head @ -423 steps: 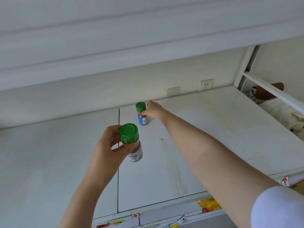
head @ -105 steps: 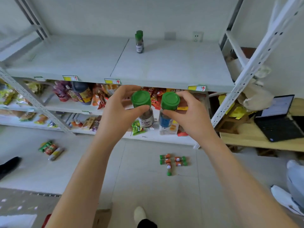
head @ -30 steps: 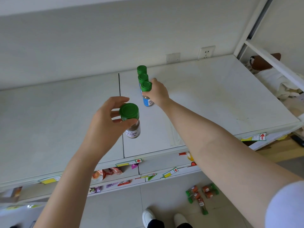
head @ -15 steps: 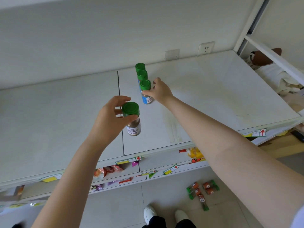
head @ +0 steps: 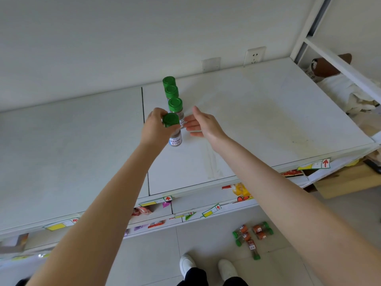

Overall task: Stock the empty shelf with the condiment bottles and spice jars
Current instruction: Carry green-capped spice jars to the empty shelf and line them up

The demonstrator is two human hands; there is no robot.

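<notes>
Three green-capped spice jars [head: 174, 105] stand in a front-to-back row on the white top shelf [head: 257, 120]. My left hand [head: 155, 129] grips a fourth green-capped spice jar [head: 174, 132] by its cap, directly in front of the row; whether its base touches the shelf I cannot tell. My right hand [head: 203, 124] hovers just right of the row, fingers spread and holding nothing, its fingertips close to the third jar's side.
Several more green-capped jars [head: 252, 236] lie on the floor below right, near my white shoes [head: 186, 265]. Lower shelves hold snack packets [head: 240, 191]. A white upright post [head: 309, 23] and crossbar stand at the right; a wall socket [head: 254, 55] sits behind the shelf.
My right hand let go of the third jar and drew back to the right, opening. My left hand carried its jar forward and right, to just in front of the row.
</notes>
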